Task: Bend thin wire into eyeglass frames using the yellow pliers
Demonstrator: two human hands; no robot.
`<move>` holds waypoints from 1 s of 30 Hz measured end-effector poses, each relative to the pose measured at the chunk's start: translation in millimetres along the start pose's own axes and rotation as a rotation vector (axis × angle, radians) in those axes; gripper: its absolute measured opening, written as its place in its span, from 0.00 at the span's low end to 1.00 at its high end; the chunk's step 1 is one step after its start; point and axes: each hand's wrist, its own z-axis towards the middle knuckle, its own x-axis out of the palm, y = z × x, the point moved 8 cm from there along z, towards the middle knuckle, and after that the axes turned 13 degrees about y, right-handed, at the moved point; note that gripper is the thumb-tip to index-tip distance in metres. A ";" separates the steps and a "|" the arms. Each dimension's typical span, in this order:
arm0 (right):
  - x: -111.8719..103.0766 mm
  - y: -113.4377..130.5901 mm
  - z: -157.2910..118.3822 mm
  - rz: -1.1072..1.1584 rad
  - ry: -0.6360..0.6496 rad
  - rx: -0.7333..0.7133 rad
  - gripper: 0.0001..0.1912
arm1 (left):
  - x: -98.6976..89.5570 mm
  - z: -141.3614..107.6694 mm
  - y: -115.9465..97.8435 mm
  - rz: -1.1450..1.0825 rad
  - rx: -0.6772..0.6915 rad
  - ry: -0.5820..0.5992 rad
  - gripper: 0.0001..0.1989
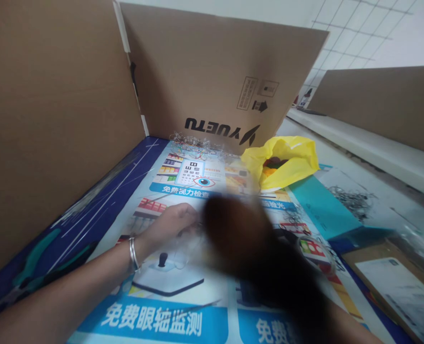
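My left hand, with a silver bangle at the wrist, is over the printed sheet near the middle of the view. Its fingers are curled together; whatever they hold, if anything, I cannot make out. Just right of them a large dark brown and black shape is smeared by motion, close to the camera, and its kind is not clear. Behind this shape my right forearm enters from the lower right, and the right hand's fingers are hidden. A clear round roll lies partly covered beside the dark shape.
Cardboard panels stand at the left and back. Teal-handled pliers lie at the left among thin wires. A yellow bag holds coloured items. Tangled wire sits at the back. A cardboard box is at the right.
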 end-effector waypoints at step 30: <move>-19.1 16.0 -14.4 -0.232 -0.190 -0.115 0.11 | 11.8 -16.1 -47.3 1.094 0.325 -0.238 0.09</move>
